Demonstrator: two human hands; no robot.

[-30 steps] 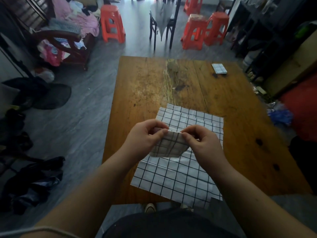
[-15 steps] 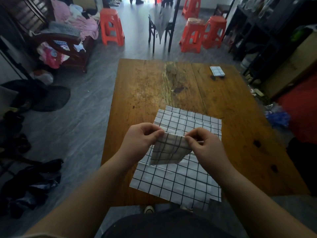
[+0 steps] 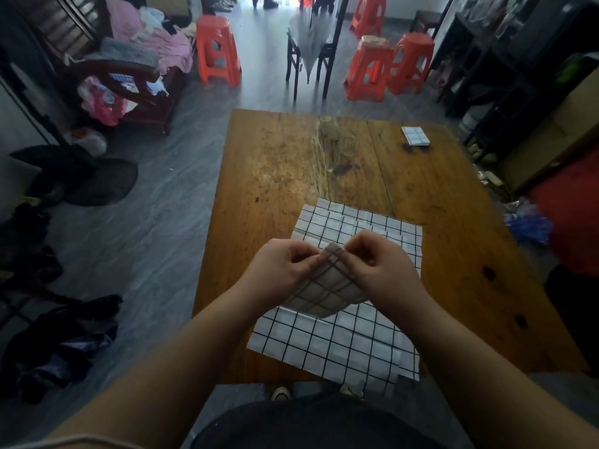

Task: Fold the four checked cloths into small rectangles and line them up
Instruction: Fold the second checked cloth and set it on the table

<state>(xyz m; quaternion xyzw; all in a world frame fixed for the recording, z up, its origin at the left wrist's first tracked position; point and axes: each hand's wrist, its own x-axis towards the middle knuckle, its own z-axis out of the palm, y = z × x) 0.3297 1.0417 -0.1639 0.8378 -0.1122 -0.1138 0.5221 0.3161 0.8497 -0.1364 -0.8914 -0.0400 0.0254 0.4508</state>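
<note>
A partly folded white cloth with black checks [image 3: 327,290] hangs in the air above the wooden table [image 3: 275,176]. My left hand [image 3: 285,270] pinches its top left part and my right hand [image 3: 385,270] pinches its top right part; the two hands nearly meet at the cloth's upper edge. Under them a stack of unfolded checked cloths [image 3: 343,338] lies flat near the table's front edge, its layers slightly offset. One small folded checked cloth [image 3: 415,136] rests at the far right corner of the table.
Orange plastic stools [image 3: 217,50] and a dark chair [image 3: 308,56] stand on the grey floor beyond the table. A wooden armchair piled with clothes [image 3: 136,76] is at the far left. Dark shelving [image 3: 518,76] lines the right side.
My hands have moved closer together, bringing the held cloth's two upper corners toward each other so it bends in the middle. The cloths on the table have not moved.
</note>
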